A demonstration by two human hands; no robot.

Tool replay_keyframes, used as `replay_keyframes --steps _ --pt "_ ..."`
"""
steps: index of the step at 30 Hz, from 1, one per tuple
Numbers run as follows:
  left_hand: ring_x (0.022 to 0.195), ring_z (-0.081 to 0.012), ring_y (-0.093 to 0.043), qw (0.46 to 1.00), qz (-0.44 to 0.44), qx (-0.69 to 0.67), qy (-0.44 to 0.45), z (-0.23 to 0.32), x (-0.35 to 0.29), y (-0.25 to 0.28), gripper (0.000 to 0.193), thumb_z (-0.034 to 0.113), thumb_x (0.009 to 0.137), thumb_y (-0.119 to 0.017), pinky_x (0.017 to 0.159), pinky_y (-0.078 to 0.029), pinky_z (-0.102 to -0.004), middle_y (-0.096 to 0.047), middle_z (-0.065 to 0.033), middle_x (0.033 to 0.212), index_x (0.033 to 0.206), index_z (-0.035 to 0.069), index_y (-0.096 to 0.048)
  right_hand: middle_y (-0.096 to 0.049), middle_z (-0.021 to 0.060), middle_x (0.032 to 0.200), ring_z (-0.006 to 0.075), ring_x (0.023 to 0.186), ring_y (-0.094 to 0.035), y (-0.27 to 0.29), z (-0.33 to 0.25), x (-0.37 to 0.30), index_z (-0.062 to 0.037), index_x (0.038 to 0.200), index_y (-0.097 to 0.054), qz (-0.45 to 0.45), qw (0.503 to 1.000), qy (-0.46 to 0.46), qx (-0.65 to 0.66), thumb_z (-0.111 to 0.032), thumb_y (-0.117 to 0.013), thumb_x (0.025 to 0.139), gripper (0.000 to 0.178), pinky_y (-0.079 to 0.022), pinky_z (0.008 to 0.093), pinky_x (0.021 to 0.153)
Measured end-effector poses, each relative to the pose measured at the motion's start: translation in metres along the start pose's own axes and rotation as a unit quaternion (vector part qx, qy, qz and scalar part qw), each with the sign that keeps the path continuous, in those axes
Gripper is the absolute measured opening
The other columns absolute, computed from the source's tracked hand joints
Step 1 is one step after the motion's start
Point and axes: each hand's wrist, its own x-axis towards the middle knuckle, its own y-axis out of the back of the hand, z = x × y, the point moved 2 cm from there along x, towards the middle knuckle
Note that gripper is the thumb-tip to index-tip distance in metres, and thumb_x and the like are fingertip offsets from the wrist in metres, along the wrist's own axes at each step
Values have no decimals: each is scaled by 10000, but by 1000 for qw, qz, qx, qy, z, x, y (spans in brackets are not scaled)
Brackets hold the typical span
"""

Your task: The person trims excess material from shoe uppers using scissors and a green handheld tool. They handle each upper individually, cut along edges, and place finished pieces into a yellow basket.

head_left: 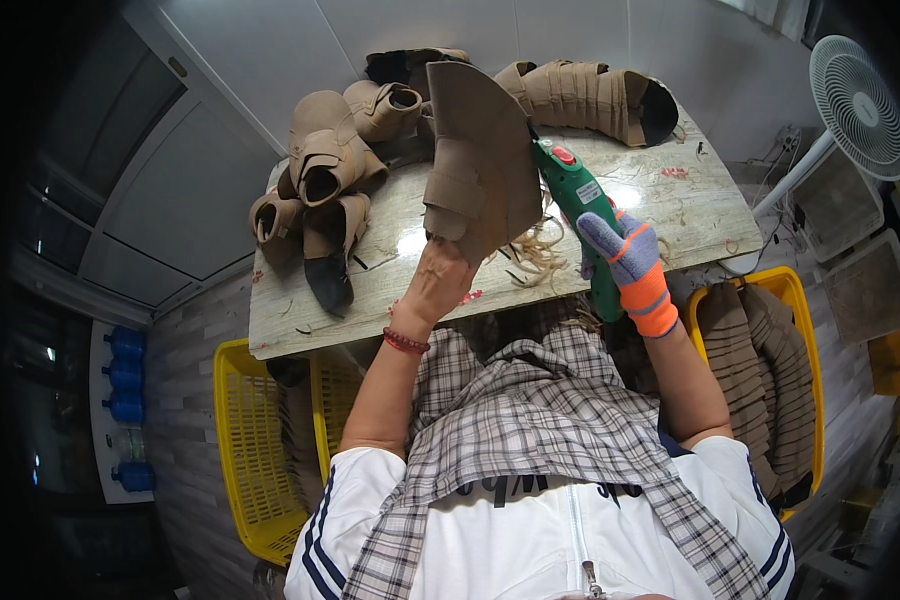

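Observation:
My bare left hand [438, 282], a beaded bracelet at its wrist, grips the lower end of a tan shoe upper [490, 150] raised over the table. A strap-like flap is on its lower left side. My right hand [632, 265], in a grey and orange glove, is wrapped round a green handheld electric cutter [573, 180] with a red button. The cutter's dark tip meets the upper's right edge; exact contact is too small to make out. Thin tan trimmings [538, 252] lie on the table below the upper.
The table [380, 295] has a pile of tan uppers [322, 150] at left and a nested row [580, 95] at the back. Yellow baskets [260, 460] stand at left; another yellow basket [815, 370] at right holds stacked uppers [760, 370]. A white fan [860, 110] stands at right.

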Motion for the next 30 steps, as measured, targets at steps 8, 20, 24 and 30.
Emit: replay_keyframes --steps 8,20,24,30 --pt "1103 -367 -550 953 165 -252 40 -20 28 18 582 -3 806 -683 919 -465 -382 -561 -229 1180 1296 -108 -387 -530 38 613 127 504 -511 27 1 7 -28 820 -566 23 999 30 14 -404 -660 870 391 -422 254 501" --pt "957 -316 -602 917 382 3 118 -180 199 95 269 227 799 -677 850 -480 -392 -617 -159 1058 940 -2 -671 -512 50 591 140 483 -502 68 34 -7 29 914 -600 91 996 -9 1 -437 -611 891 467 -399 266 483" --pt "622 -113 -492 626 439 -494 412 -116 110 -71 233 131 829 -703 572 -424 -242 -549 -29 764 910 32 -509 -508 49 592 141 472 -501 83 50 -7 23 921 -595 113 993 -26 17 -401 -623 891 427 -416 267 460" --pt "672 -125 -490 410 428 -678 435 -81 114 -181 246 85 725 -796 624 -389 -270 -587 -2 796 849 55 -587 -522 51 589 144 461 -506 84 57 -6 -17 848 -565 112 993 -44 18 -368 -639 890 361 -423 271 458"
